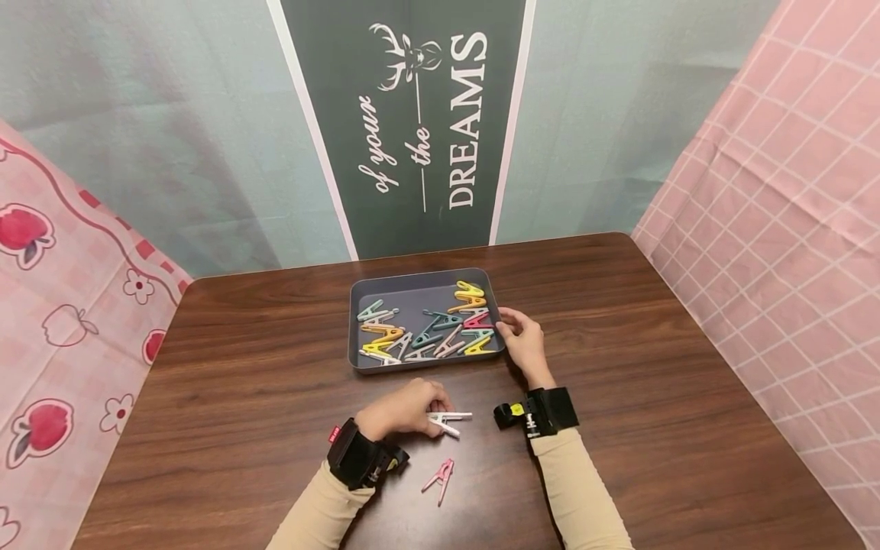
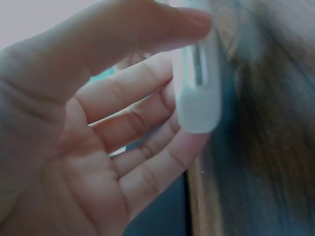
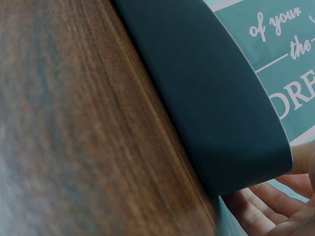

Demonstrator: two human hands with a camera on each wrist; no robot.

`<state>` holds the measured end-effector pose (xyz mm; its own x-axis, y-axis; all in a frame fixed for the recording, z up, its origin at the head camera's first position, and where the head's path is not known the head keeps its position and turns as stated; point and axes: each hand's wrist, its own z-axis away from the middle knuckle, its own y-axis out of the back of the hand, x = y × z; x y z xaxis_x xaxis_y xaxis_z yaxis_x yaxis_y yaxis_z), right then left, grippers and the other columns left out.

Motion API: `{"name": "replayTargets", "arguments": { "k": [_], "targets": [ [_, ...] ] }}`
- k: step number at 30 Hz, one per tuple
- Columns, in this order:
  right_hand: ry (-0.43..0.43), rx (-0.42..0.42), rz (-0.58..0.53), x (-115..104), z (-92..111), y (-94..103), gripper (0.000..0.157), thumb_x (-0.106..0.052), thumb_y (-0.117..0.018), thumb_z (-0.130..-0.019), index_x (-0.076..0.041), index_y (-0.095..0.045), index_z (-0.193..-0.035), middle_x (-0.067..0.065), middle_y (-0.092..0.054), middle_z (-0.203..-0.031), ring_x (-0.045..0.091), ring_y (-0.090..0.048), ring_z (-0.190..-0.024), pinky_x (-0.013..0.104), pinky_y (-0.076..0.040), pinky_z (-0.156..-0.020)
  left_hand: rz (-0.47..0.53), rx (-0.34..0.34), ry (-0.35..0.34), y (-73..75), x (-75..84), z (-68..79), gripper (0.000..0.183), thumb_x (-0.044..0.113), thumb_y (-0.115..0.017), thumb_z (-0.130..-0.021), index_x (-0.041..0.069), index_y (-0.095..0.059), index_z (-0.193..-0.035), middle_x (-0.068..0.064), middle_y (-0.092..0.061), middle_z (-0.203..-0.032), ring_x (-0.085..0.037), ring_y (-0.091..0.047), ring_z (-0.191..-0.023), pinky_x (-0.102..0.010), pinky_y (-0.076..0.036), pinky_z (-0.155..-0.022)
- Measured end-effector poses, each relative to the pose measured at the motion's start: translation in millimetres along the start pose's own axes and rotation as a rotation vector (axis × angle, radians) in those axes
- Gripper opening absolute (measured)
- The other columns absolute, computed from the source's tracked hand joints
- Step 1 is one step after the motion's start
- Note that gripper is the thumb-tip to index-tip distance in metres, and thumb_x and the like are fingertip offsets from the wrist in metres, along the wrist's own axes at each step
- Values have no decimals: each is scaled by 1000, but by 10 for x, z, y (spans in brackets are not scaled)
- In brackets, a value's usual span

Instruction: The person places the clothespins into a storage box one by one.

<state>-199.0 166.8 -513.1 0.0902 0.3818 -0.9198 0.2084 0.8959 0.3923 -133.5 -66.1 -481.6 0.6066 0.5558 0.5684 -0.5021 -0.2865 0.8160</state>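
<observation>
My left hand [image 1: 415, 406] pinches a white clothespin [image 1: 448, 420] between thumb and fingers, in front of the grey tray [image 1: 412, 280]. In the left wrist view the thumb lies across one end of that clothespin [image 2: 199, 105], with curled fingers behind it. At the tray's right side my right hand [image 1: 524, 342] holds the edge, thumb at the rim and fingers against the outer wall. The right wrist view shows the tray wall [image 3: 216, 108] close up, the hand [image 3: 275, 209] at its corner. A pink clothespin [image 1: 441, 480] lies on the table near the left hand.
Inside the tray lie several clothespins in yellow, orange, teal, white and red, grouped at the left, middle and right. The brown wooden table [image 1: 653, 382] is bordered by a printed curtain [image 1: 426, 114] at the back and pink cloths [image 1: 777, 252] at the sides.
</observation>
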Motion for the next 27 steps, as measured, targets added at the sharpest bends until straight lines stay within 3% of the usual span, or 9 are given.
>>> {"name": "replayTargets", "arguments": {
  "k": [10, 20, 27],
  "targets": [
    [-2, -1, 15, 10, -6, -1, 32, -8, -59, -93, -6, -63, -125, 19, -65, -126, 32, -65, -111, 25, -51, -82, 30, 120, -22, 145, -20, 55, 23, 10, -76, -76, 5, -72, -99, -3, -65, -91, -5, -54, -75, -12, -45, -66],
    [-2, -5, 10, 20, -4, 8, 32, -8, -59, -94, -6, -63, -125, 20, -64, -127, 33, -64, -112, 22, -49, -79, 9, 197, 12, 317, -85, 124, 25, 9, -71, -80, 5, -71, -104, -7, -68, -97, -11, -59, -82, -16, -48, -71],
    [-11, -8, 9, 13, 4, 11, 32, -9, -58, -94, -7, -63, -126, 20, -65, -125, 32, -64, -111, 18, -46, -76, 79, 262, 65, 402, -178, 148, 28, 5, -69, -82, 3, -68, -110, -10, -66, -99, -13, -60, -83, -20, -51, -71]
  ]
}}
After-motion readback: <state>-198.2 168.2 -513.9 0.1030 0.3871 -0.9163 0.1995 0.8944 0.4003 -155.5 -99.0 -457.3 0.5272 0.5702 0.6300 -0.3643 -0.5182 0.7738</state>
